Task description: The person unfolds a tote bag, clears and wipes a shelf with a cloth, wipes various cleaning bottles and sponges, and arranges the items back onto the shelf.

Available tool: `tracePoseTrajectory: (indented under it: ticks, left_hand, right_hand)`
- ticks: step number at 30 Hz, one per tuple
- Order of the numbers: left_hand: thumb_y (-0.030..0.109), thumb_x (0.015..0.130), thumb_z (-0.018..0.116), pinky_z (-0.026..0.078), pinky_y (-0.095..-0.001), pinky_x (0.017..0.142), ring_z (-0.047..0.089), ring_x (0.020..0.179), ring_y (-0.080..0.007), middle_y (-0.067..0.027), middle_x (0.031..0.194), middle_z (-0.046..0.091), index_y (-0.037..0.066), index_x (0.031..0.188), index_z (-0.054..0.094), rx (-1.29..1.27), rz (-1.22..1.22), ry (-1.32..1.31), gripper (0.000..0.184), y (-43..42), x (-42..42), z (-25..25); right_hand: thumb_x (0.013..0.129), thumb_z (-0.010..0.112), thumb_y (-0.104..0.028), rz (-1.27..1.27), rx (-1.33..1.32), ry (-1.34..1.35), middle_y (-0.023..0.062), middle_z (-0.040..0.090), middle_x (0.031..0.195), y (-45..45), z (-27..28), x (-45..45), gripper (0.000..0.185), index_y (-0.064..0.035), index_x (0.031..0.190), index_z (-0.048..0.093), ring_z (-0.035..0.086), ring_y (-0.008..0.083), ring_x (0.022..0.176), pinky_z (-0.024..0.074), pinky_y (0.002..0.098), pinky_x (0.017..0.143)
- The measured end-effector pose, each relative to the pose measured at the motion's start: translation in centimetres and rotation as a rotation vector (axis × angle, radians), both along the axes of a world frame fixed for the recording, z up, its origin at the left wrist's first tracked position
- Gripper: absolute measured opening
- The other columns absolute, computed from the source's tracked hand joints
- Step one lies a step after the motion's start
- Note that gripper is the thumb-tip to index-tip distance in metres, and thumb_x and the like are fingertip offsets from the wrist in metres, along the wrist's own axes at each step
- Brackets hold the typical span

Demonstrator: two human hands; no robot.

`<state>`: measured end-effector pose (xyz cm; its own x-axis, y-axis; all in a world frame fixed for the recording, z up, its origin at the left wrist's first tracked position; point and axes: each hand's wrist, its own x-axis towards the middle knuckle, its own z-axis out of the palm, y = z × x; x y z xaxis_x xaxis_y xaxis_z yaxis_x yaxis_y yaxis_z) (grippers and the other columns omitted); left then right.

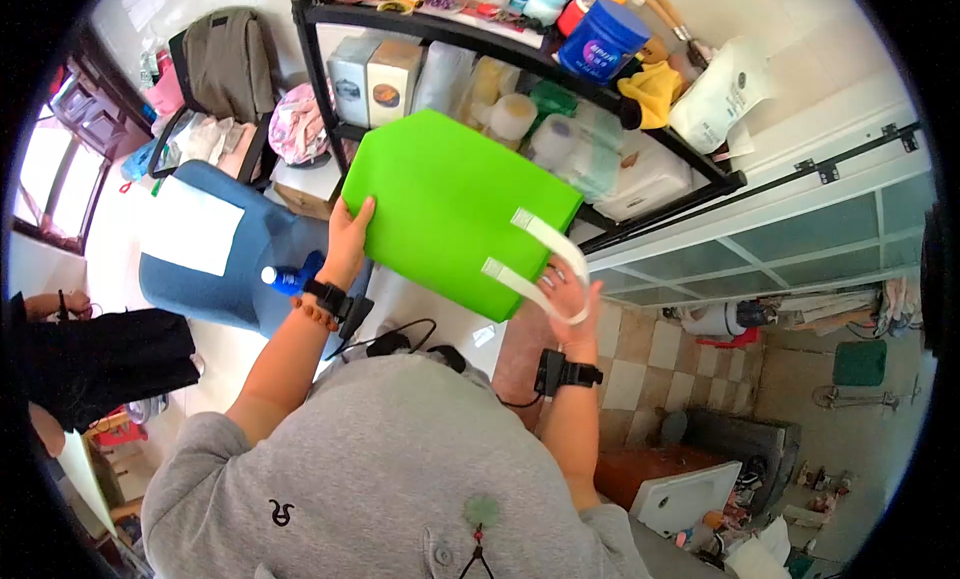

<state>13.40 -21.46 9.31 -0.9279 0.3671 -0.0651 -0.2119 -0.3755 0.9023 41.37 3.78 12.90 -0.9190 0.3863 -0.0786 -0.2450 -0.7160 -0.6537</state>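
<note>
A bright green tote bag [450, 204] with a white strap handle [572, 249] is held up in front of me, its broad side facing up. My left hand [347, 241] grips the bag's left edge, thumb on top and the other fingers mostly behind it. At the opposite, handle end is my right hand [570, 294], its fingers bent at the strap loop and the bag's edge. Part of the strap crosses that hand. The underside of the bag is hidden.
Behind the bag stands a black shelf rack [440, 19] with boxes, bottles and a blue tub [603, 41]. A blue chair [200, 274] on the left carries a white sheet [190, 224] and a blue bottle [290, 277]. Another person's dark clothing [115, 364] shows at far left.
</note>
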Motion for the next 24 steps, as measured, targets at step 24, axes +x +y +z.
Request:
tracePoseTrajectory:
  ticks: [24]
  left_hand:
    - [0.011, 0.098, 0.054, 0.051, -0.0303, 0.086, 0.061, 0.101, -0.016, -0.0064, 0.116, 0.062, 0.003, 0.123, 0.051, 0.119, -0.053, -0.138, 0.026, -0.1, 1.4, -1.4]
  right_hand:
    - [0.098, 0.045, -0.042, -0.095, -0.422, -0.09, 0.0199, 0.055, 0.126, -1.1, -0.7, -2.7, 0.055, 0.0047, 0.126, 0.05, 0.054, 0.0312, 0.115, 0.0436, 0.0416, 0.098]
